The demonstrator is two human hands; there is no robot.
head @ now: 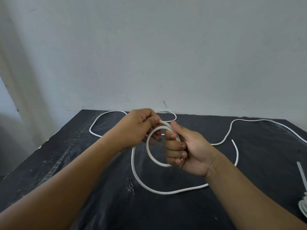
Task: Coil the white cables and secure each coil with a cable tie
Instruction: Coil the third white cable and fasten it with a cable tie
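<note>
Black tabletop (66, 163) against a pale wall; at frame centre the right hand (186, 151) grips a small coil of white cable (150, 153), the left hand (141, 128) pinching its top strand.

Two bare forearms fill the lower corners of the frame: the left forearm (74, 171) at lower left, the right forearm (249, 196) at lower right, both uncovered up to the wrist. The left grip (141, 128) and right grip (187, 151) are bare, with short trimmed fingernails. Skin creases line the right wrist.
</note>
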